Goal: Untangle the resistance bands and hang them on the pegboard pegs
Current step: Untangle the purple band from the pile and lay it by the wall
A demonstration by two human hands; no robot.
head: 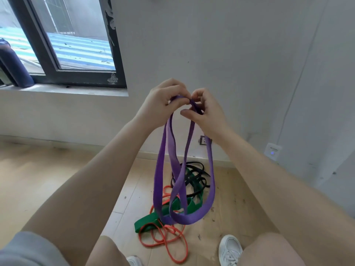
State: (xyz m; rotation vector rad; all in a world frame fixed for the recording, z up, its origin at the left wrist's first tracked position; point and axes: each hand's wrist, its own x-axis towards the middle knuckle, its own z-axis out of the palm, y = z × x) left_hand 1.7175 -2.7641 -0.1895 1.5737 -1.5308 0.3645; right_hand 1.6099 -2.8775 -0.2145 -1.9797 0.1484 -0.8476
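Got the purple band [184,169] pinched at its top in both my left hand [163,104] and right hand [207,112], fingers curled tight; green band [149,221], orange band [167,239] and black band [196,173] tangled on the floor [57,179].

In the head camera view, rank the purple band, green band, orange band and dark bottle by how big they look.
1. purple band, held up by both hands, so nearness inflates it
2. orange band
3. green band and dark bottle: look alike, and the green is partly hidden

Wood floor [57,179]: green band [148,221], orange band [172,239], black band [194,175] heaped.
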